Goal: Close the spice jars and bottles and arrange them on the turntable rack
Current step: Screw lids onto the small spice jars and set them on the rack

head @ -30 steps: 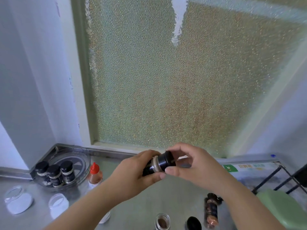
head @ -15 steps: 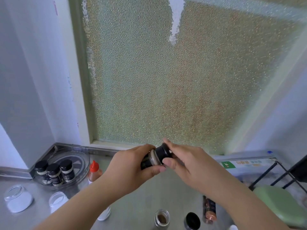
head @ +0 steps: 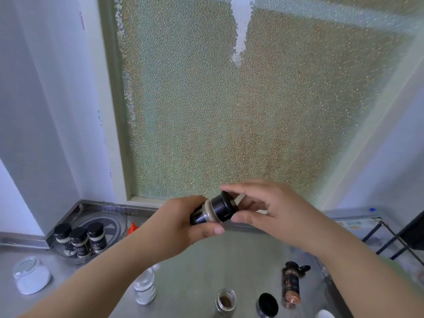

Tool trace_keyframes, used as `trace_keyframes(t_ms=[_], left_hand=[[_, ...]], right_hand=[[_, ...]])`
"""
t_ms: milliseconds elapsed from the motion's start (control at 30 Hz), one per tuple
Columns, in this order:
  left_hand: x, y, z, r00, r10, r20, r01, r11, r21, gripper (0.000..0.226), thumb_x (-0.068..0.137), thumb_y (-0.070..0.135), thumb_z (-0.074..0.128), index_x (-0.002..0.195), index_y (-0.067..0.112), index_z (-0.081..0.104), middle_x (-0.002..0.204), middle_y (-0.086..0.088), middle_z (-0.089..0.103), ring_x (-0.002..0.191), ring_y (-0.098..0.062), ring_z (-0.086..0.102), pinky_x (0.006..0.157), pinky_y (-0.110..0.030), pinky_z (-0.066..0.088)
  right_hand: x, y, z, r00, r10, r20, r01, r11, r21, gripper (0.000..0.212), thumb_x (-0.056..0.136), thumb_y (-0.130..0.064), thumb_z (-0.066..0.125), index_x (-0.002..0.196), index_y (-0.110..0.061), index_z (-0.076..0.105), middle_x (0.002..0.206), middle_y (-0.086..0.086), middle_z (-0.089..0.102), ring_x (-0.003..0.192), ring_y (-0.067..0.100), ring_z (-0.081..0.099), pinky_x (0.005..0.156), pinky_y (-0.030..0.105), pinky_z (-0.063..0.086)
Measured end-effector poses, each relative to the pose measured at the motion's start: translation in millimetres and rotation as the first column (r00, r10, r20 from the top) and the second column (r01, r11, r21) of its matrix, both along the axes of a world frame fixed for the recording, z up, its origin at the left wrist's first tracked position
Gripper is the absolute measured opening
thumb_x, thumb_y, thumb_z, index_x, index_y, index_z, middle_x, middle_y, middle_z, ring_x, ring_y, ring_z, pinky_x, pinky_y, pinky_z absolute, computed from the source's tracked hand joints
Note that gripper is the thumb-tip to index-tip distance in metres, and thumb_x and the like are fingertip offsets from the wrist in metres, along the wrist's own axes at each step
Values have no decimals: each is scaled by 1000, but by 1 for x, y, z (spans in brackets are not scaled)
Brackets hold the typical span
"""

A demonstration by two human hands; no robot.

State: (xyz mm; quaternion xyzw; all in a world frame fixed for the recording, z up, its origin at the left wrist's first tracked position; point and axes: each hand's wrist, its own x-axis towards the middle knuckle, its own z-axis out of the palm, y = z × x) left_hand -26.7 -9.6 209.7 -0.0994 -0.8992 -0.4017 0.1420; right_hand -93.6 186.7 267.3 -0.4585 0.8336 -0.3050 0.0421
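Observation:
My left hand grips a small dark spice jar, held tilted above the steel counter. Its black cap sits on the jar's mouth, and the fingers of my right hand curl around that cap. At the far left a clear round turntable rack holds three capped black-lidded jars. An orange-capped bottle shows just past my left forearm. Near the front stand an uncapped jar of brown spice, a loose black lid and a clear jar with white powder. A tall bottle of reddish spice lies on its side.
An open glass jar of white powder sits at the front left. A frosted window fills the wall behind the counter. A black wire rack stands at the right edge, and something white shows at the bottom right.
My right hand has shifted its fingers around the cap on the jar in my left hand. Both hands stay in about the same place. The view has shifted slightly.

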Motion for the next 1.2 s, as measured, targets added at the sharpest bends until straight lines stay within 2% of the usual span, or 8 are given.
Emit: trace_keyframes(t_ms=[133, 233, 400, 500, 600, 767, 1000, 1200], left_hand=[[4, 3, -1, 982, 47, -185, -111, 930, -351, 73, 63, 86, 30, 81, 19, 54, 67, 12, 51, 56, -10, 49, 49, -21, 33], [5, 8, 0, 974, 35, -224, -116, 926, -359, 69, 66, 83, 33, 81, 18, 53, 66, 12, 48, 54, -9, 46, 47, -21, 33], [6, 4, -2, 988, 98, -115, -123, 965, -233, 77, 54, 91, 26, 78, 21, 47, 64, 13, 45, 59, -5, 45, 55, -24, 36], [8, 3, -4, 989, 94, -112, -118, 965, -236, 68, 54, 91, 26, 74, 27, 41, 61, 15, 42, 57, -1, 43, 52, -17, 30], [9, 5, -10, 991, 107, -76, -121, 970, -212, 77, 51, 93, 25, 78, 25, 48, 61, 14, 44, 57, -1, 43, 52, -18, 31], [9, 1, -9, 992, 116, -53, -123, 981, -151, 80, 50, 93, 30, 78, 20, 50, 61, 8, 47, 65, -14, 47, 53, -25, 34], [15, -8, -12, 981, 140, -132, -173, 944, -281, 71, 56, 90, 23, 74, 24, 43, 57, 14, 40, 53, -2, 42, 46, -17, 25], [14, -21, -27, 989, 145, -10, -145, 981, -127, 60, 58, 86, 35, 79, 30, 43, 65, 12, 48, 62, -2, 48, 54, -18, 35]], right_hand=[[7, -4, -5, 995, -59, 84, 60, 998, -5, 37, 76, -56, 56, 85, -21, 66, 61, -1, 69, 56, 9, 67, 62, 28, 54], [8, -5, -12, 983, -164, 88, 165, 986, -4, 58, 72, -74, 32, 58, -22, 54, 47, -2, 62, 40, 11, 60, 52, 22, 47], [6, 8, 6, 978, 25, 207, -37, 998, 56, 48, 80, -60, 47, 126, -48, 46, 124, -25, 56, 108, -9, 56, 90, 14, 48], [8, 3, 4, 996, -28, 87, 24, 999, 47, 34, 84, -38, 61, 118, -42, 57, 103, -15, 67, 91, -7, 62, 80, 18, 50], [12, -5, 0, 983, -82, 164, 85, 996, -11, 37, 76, -54, 56, 106, -34, 66, 71, 0, 71, 63, 9, 69, 65, 30, 56], [7, -2, 1, 983, 6, 181, -17, 998, 60, 54, 73, -42, 70, 123, -47, 51, 110, -22, 67, 99, -12, 60, 93, 16, 48], [9, -17, -7, 998, 44, 47, -48, 995, 93, 33, 80, -45, 64, 110, -38, 54, 81, -5, 66, 75, 25, 61, 74, 42, 51], [5, -36, -23, 1000, 27, 4, -27, 999, 22, 42, 81, -46, 64, 121, -39, 53, 96, -15, 67, 87, 3, 62, 81, 22, 48]])
